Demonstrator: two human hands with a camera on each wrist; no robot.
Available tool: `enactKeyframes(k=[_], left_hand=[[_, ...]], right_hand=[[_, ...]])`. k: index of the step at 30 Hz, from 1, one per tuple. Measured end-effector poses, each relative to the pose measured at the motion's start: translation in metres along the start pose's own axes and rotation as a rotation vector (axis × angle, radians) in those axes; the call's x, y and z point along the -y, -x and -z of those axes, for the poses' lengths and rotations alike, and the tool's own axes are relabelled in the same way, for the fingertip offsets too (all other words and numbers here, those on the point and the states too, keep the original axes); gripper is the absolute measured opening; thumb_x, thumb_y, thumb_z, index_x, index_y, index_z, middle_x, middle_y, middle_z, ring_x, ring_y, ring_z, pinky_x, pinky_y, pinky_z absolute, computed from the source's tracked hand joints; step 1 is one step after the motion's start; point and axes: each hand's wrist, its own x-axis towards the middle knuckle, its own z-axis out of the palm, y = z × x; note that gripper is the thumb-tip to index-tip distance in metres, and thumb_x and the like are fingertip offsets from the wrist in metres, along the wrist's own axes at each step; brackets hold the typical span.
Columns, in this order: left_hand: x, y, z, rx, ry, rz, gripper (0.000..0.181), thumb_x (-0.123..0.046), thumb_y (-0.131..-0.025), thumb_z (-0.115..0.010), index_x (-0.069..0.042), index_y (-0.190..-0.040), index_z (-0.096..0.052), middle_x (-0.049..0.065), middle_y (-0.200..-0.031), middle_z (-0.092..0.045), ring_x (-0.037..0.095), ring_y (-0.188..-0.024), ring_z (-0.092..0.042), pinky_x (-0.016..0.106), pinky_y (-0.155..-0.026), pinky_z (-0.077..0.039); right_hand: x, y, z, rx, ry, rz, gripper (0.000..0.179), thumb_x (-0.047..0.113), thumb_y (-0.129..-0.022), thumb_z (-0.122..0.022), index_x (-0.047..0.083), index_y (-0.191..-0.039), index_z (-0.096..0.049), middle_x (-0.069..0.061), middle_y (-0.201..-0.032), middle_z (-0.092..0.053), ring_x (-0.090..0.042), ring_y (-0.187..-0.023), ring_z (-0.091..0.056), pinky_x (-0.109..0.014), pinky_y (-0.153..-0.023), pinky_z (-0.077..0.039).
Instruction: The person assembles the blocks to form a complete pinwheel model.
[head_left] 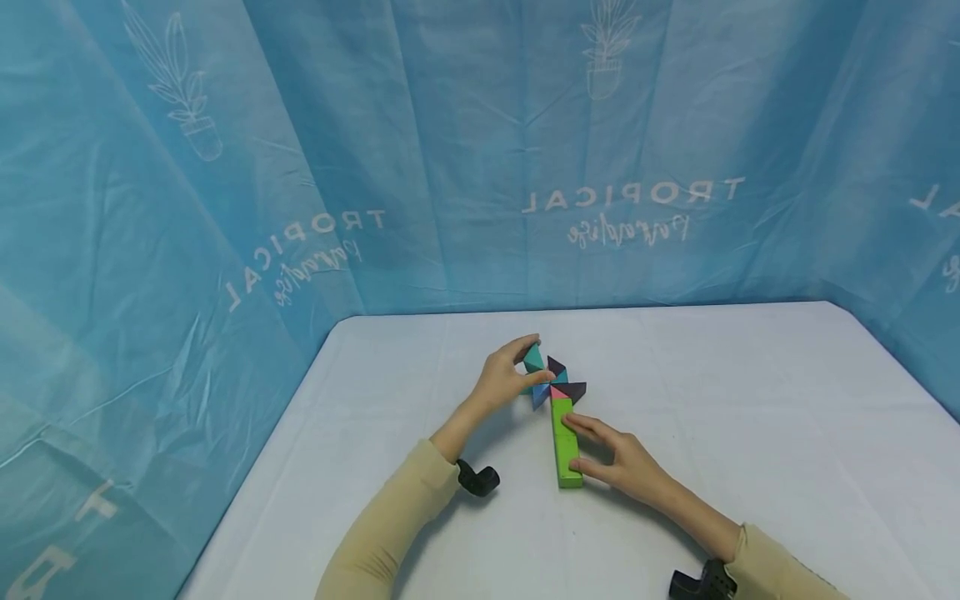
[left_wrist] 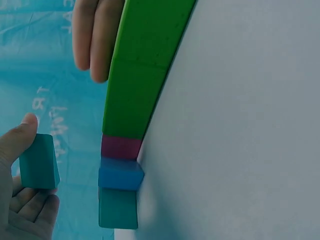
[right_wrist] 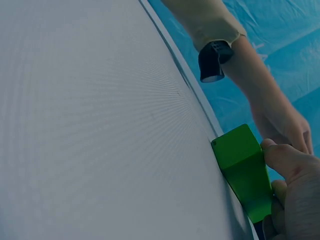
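My left hand (head_left: pixel 504 379) pinches a teal triangular block (left_wrist: pixel 39 162) between thumb and fingers, above the table at the far end of a block figure. That figure is a pinwheel of small triangular blocks: a blue one (head_left: pixel 540 395), a pink one (head_left: pixel 557 392), two dark ones (head_left: pixel 573 390) and other teal pieces (left_wrist: pixel 118 208). From it a bar of green blocks (head_left: pixel 566 454) runs toward me, flat on the table. Along the bar's right side, my right hand (head_left: pixel 626 458) rests its thumb and extended fingers. Part of the pinwheel is hidden behind my left hand.
A white cloth covers the table (head_left: pixel 712 392). Blue printed curtains (head_left: pixel 480 150) hang behind it and at the sides. Each wrist carries a black camera (head_left: pixel 478 479), the right one low near the front.
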Motion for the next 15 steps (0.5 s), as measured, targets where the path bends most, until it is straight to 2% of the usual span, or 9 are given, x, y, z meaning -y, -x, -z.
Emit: enactKeyframes(k=[10,15], left_hand=[[-0.006,0.020,-0.010,0.063,-0.058,-0.057,0.069,-0.029,-0.081,-0.076,-0.003,-0.137,-0.047,0.011,-0.134,-0.052,0.024,-0.113,-0.056,0.031,-0.093,-0.048],[-0.006,0.029,-0.012,0.082,-0.072,-0.071,0.071,-0.030,-0.079,-0.077,-0.003,-0.138,-0.046,0.011,-0.135,-0.051,0.023,-0.111,-0.057,0.030,-0.092,-0.048]], right_hand=[[-0.002,0.000,0.000,-0.003,-0.006,0.038,0.060,0.006,-0.083,-0.072,-0.005,-0.135,-0.044,-0.017,-0.132,-0.053,-0.037,-0.123,-0.045,-0.038,-0.101,-0.040],[-0.002,0.000,0.000,-0.003,-0.006,0.057,0.061,0.004,-0.083,-0.072,-0.005,-0.136,-0.044,-0.018,-0.131,-0.053,-0.038,-0.122,-0.046,-0.041,-0.100,-0.041]])
